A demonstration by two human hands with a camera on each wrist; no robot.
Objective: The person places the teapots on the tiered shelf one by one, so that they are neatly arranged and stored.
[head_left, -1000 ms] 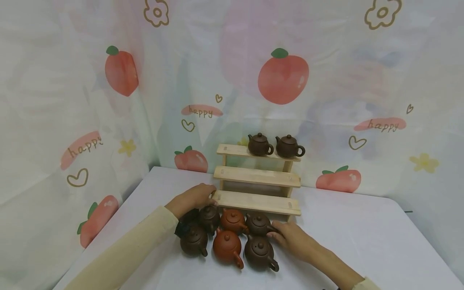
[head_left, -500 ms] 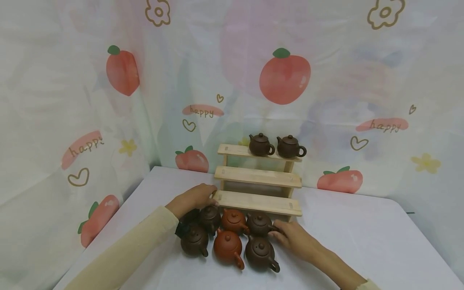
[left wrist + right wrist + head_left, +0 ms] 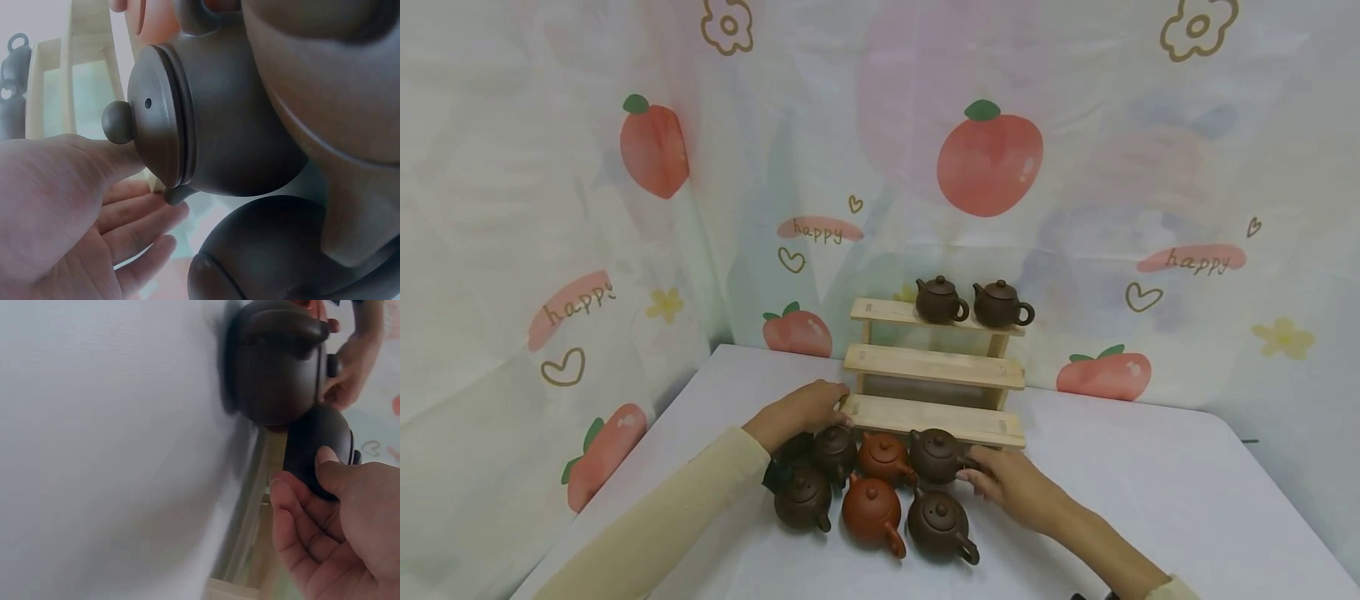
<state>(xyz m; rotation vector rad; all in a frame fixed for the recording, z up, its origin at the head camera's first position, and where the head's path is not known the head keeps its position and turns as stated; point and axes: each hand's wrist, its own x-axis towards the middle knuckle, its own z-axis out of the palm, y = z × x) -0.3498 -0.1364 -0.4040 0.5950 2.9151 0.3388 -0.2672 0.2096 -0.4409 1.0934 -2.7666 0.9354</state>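
Note:
My right hand [image 3: 1018, 487] pinches the handle of a dark brown teapot [image 3: 936, 457], thumb against its handle side. In the right wrist view this dark teapot [image 3: 319, 437] sits slightly above the neighbouring pot. My left hand [image 3: 805, 408] is at the left end of the lowest shelf of a wooden three-tier stand [image 3: 932, 419], thumb and forefinger about its edge. From the left wrist, that hand's other fingers [image 3: 140, 219] look nearly straight, and a lidded brown teapot [image 3: 225, 119] hides the thumb tip and forefinger.
Two brown teapots, one [image 3: 938, 300] left of the other [image 3: 998, 304], stand on the top shelf. Two reddish teapots [image 3: 871, 510] and several brown ones [image 3: 938, 523] crowd the white table [image 3: 1150, 500] before the stand. A patterned cloth [image 3: 880, 150] hangs behind.
My right hand and the brown teapot it pinches have risen slightly, and the pot has shifted away from the front brown one. The left hand keeps its place at the stand.

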